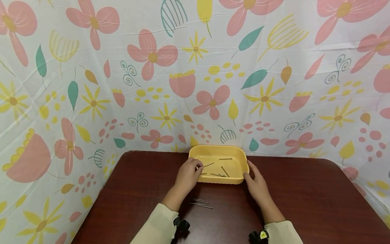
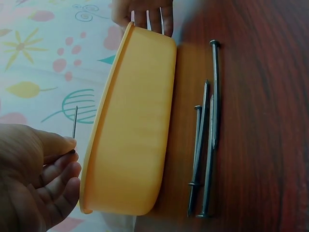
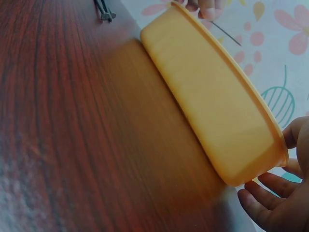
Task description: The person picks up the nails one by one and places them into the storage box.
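Note:
A nail (image 1: 209,164) is pinched between the thumb and fingers of my left hand (image 1: 188,172), over the left part of a yellow plastic tray (image 1: 219,181). In the left wrist view this nail (image 2: 75,121) points upward from the fingertips, its head near the thumb. My right hand (image 1: 257,183) holds the tray's right end, thumb at the front corner and fingers along the side. Several more nails (image 1: 225,171) lie scattered on the tray's bottom.
On the dark wood-grain table (image 1: 231,217), in front of the tray, several long nails (image 1: 201,205) lie in a loose group beside the left forearm. A flower-printed cloth (image 1: 210,67) hangs right behind the tray and the table's back edge.

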The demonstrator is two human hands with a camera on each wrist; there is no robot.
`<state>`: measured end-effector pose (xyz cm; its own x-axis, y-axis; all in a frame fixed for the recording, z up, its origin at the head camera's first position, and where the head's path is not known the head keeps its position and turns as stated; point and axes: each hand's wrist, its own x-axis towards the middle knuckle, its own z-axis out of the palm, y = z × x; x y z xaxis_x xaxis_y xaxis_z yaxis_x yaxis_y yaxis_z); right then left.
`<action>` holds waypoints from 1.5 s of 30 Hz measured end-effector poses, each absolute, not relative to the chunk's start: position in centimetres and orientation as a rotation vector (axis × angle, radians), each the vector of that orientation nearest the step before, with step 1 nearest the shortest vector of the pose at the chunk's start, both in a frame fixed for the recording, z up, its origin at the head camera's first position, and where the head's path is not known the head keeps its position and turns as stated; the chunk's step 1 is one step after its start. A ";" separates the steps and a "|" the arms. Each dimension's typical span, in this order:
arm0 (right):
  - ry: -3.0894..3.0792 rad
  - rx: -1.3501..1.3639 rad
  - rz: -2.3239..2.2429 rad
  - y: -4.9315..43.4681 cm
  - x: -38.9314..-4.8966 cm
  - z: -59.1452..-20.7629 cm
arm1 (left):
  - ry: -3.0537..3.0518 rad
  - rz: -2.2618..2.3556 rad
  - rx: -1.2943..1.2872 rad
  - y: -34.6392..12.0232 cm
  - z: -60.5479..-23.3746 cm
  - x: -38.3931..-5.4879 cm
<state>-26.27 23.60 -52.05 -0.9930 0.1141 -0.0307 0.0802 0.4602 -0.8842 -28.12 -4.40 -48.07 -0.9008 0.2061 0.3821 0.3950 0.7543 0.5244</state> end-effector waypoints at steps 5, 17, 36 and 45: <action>-2.662 -0.182 1.601 23.6 -26.2 -52.0 | -2.649 -0.893 -0.447 -4.2 -48.1 -28.6; -2.655 -0.187 1.606 23.6 -26.2 -52.1 | -2.623 -0.874 -0.385 -4.4 -48.2 -29.4; -2.659 -0.185 1.598 23.6 -26.3 -52.1 | -2.631 -1.056 -0.365 -4.6 -47.6 -29.3; -2.659 -0.176 1.594 23.6 -26.2 -52.1 | -2.631 -1.060 -0.378 -5.2 -47.3 -29.0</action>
